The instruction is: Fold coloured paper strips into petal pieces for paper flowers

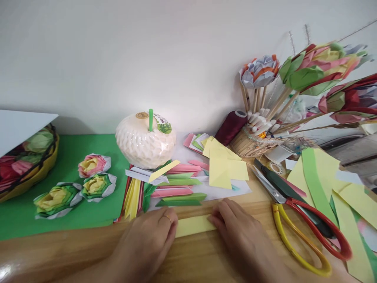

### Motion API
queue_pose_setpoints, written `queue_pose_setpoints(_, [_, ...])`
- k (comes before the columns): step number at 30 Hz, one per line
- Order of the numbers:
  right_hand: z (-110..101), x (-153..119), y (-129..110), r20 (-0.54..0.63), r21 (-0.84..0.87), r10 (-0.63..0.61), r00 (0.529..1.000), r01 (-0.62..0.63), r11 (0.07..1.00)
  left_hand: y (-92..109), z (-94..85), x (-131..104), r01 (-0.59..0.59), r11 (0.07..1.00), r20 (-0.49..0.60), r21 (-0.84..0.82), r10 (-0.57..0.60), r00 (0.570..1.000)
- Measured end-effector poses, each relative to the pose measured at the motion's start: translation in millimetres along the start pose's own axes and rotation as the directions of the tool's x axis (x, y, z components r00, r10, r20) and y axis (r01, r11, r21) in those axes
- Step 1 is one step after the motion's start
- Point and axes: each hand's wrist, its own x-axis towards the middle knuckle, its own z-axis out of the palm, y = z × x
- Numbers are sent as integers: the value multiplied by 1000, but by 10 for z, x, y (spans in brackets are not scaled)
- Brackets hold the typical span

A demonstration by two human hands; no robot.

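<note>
A pale yellow paper strip (194, 226) lies on the wooden table, stretched between my two hands. My left hand (151, 232) has its fingers closed at the strip's left end, with a ring on one finger. At the right end, my right hand (235, 226) pinches the strip with curled fingers. Just beyond them rest folded pink and green paper pieces (179, 192), yellow folded strips (133, 198) and flat yellow paper rectangles (220, 169). Scissors (290, 200) with red and yellow handles lie to the right of my right hand.
Three paper flowers (98, 186) sit on a green sheet (85, 143) at left, near a basket (44, 169). A wrapped coconut (145, 143) stands at the back. A purple thread spool (231, 127), stemmed paper flowers (259, 72) and paper scraps (319, 177) occupy the right.
</note>
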Motion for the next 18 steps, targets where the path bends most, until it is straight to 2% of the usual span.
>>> queue_pose_setpoints(3, [0, 25, 35, 22, 3, -19, 1000, 19, 1000, -13, 17, 4, -64, 991, 19, 122, 62, 998])
queue_pose_setpoints(6, [-7, 47, 75, 49, 28, 0, 999, -1, 1000, -50, 82, 3, -225, 965, -12, 131, 229, 973])
queue_pose_setpoints(8, [-46, 58, 84, 29, 52, 21, 999, -22, 998, -81, 131, -7, -329, 937, -48, 114, 336, 941])
queue_pose_setpoints(10, [-120, 54, 57, -47, 73, -10, 999, 14, 997, -106, 163, -21, -353, 930, -43, 102, 359, 932])
queue_pose_setpoints(12, [-203, 22, -16, -161, 65, -134, 978, 146, 987, -116, 175, -31, -343, 932, -24, 113, 348, 937])
queue_pose_setpoints(14, [-249, -47, -125, -219, 12, -310, 925, 320, 947, -113, 174, -34, -341, 929, -24, 143, 347, 937])
queue_pose_setpoints(15, [-247, -93, -183, -181, -29, -400, 898, 402, 915, -108, 172, -32, -336, 929, -35, 154, 345, 938])
queue_pose_setpoints(16, [-226, -144, -238, -131, -79, -439, 889, 432, 899, -102, 168, -27, -329, 931, -47, 158, 340, 939])
queue_pose_setpoints(18, [-147, -243, -321, -124, -182, -464, 877, 440, 879, -91, 157, -13, -316, 937, -74, 151, 330, 941])
